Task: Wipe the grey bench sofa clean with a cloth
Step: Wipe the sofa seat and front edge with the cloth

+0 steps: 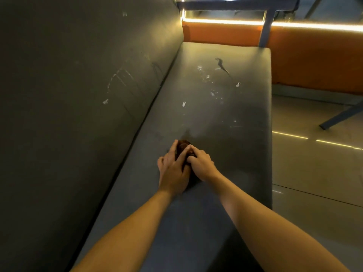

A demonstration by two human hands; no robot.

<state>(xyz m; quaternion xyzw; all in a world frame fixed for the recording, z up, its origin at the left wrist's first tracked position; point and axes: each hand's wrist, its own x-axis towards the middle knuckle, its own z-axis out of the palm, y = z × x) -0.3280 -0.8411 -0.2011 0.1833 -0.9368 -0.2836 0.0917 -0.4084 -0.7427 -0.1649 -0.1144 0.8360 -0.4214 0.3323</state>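
Observation:
The grey bench sofa seat (225,107) runs away from me, with its backrest (78,85) on the left. A dark brown cloth (182,145), bunched small, lies on the seat between my hands. My left hand (172,169) lies over the cloth with its fingers spread on it. My right hand (200,163) grips the cloth from the right with curled fingers. Most of the cloth is hidden under both hands. White flecks and a dark smear (222,64) mark the seat farther ahead.
Pale scuff marks (119,79) streak the backrest. An orange bench (314,61) with a lit strip stands beyond the seat's far end. A metal table leg (266,28) rises there, and another leg (341,114) slants over the tiled floor (314,173) on the right.

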